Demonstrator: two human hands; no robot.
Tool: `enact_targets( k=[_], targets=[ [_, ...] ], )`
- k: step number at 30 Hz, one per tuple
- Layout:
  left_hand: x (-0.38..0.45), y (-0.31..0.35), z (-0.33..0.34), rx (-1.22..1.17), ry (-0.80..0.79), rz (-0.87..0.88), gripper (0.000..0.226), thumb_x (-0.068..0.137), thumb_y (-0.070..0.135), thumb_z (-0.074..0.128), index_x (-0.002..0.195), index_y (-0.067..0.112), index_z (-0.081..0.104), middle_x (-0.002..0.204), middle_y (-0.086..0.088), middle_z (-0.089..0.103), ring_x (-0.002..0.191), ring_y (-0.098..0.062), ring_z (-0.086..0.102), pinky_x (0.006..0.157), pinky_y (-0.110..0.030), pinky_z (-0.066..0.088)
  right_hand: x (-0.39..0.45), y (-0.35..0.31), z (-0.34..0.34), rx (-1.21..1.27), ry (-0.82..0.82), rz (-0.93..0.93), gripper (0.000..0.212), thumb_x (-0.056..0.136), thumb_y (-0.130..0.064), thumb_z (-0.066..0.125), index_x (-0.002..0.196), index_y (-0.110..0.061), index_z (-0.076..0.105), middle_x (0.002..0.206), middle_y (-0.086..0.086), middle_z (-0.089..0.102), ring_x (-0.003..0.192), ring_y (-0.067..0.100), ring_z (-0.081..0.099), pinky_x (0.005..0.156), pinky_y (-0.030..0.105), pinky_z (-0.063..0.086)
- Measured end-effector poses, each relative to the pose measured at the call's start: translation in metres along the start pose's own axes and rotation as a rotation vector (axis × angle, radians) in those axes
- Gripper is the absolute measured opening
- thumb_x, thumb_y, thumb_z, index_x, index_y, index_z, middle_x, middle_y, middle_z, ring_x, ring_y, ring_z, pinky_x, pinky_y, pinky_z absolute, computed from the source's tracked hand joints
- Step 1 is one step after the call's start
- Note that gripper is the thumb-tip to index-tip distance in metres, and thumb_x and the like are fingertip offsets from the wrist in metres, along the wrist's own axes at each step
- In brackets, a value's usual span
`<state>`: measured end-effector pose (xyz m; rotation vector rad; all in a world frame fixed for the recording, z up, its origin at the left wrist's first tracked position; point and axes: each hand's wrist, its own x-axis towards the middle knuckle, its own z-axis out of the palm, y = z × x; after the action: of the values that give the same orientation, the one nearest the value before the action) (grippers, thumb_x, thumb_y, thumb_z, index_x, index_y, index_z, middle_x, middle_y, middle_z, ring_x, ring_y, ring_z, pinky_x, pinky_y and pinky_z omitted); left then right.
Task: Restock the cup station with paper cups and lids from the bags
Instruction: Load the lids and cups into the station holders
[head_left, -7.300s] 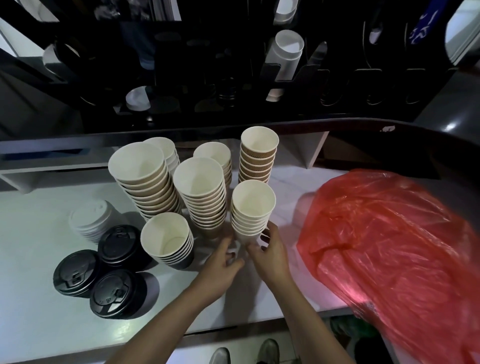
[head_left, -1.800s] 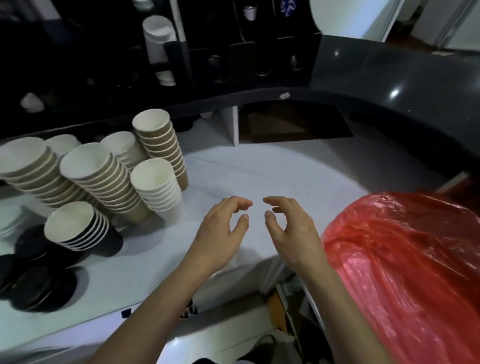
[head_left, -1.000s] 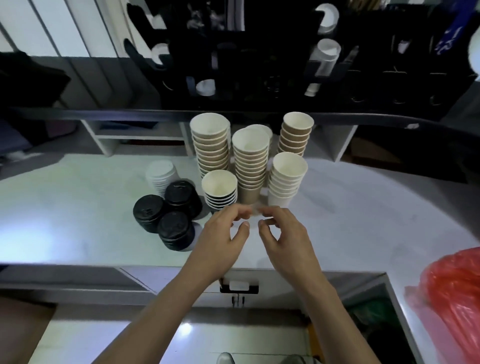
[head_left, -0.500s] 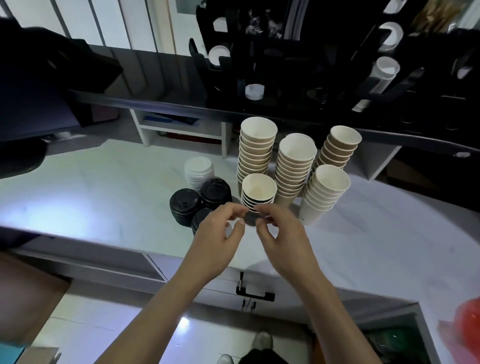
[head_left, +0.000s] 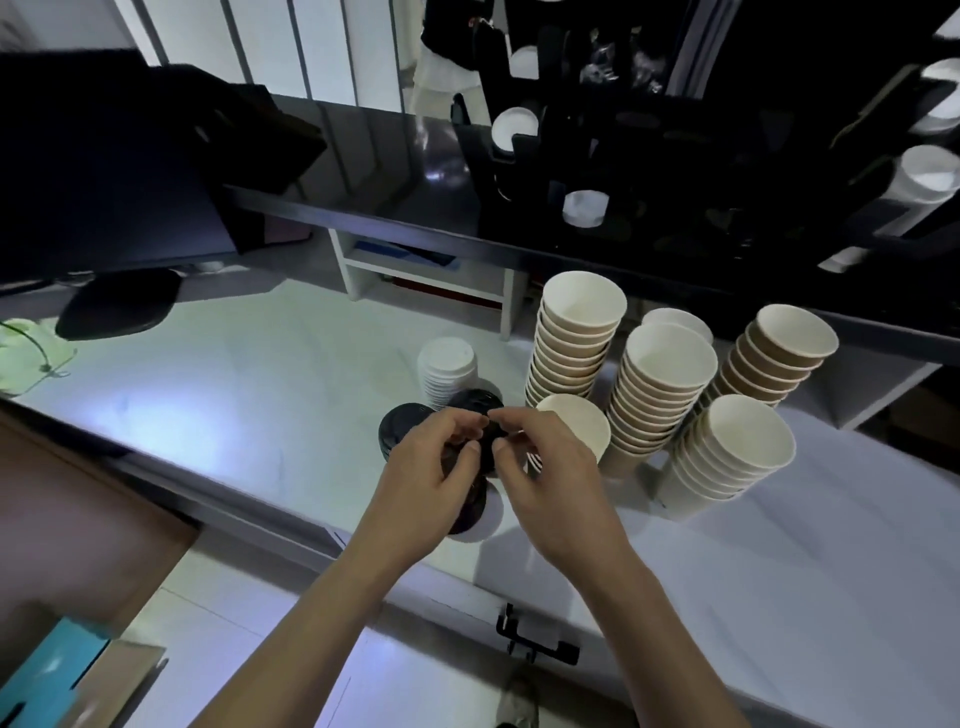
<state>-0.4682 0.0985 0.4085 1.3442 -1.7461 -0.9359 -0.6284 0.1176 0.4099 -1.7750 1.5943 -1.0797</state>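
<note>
My left hand (head_left: 423, 470) and right hand (head_left: 545, 467) hover at centre frame, fingers curled. The black lids (head_left: 402, 426) sit directly beneath. I cannot tell whether either hand grips one.

Cup stacks (head_left: 662, 389) beside lid stacks (head_left: 447, 366) (upright)

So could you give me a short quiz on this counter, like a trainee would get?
1. True or false: the stack of white lids stands left of the tallest cup stack.
2. Which colour are the lids beneath the left hand and right hand: A white, B black, C red?
3. Fill in: the cups stand with their open mouths facing ____.

Key: 1 true; 2 B, black lids; 3 up.
</note>
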Motion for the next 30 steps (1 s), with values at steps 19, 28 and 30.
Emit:
enact_targets(
  k=[19,28,30],
  targets=[
    [0.059,-0.063,-0.04,0.057,0.13,-0.151,0.023,0.101,0.021,0.055,0.118,0.033,0.064,0.11,0.024,0.067,0.103,0.004,0.062,0.088,-0.017,0.049,0.088,0.007,0.047,-0.043,-0.098,-0.007,0.029,0.1,-0.023,0.06,0.128,-0.028,0.063,0.117,-0.012,0.061,0.106,0.0,0.058,0.097,0.027,0.05],
    [0.119,-0.112,-0.071,0.093,-0.01,-0.139,0.026,0.097,0.021,0.061,0.12,0.032,0.062,0.112,0.019,0.067,0.11,-0.001,0.059,0.097,-0.028,0.05,0.128,0.009,0.078,-0.088,-0.029,0.132,0.033,0.099,-0.024,0.061,0.131,-0.031,0.061,0.121,-0.014,0.058,0.103,0.0,0.06,0.096,0.026,0.051],
    [0.129,-0.124,-0.074,0.113,-0.049,-0.13,0.029,0.094,0.021,0.064,0.121,0.033,0.061,0.112,0.018,0.067,0.111,-0.002,0.058,0.097,-0.031,0.05,0.137,0.014,0.085,-0.141,-0.034,0.169,0.039,0.096,-0.024,0.065,0.134,-0.032,0.058,0.126,-0.011,0.057,0.108,0.003,0.058,0.099,0.03,0.049]
  ],
)
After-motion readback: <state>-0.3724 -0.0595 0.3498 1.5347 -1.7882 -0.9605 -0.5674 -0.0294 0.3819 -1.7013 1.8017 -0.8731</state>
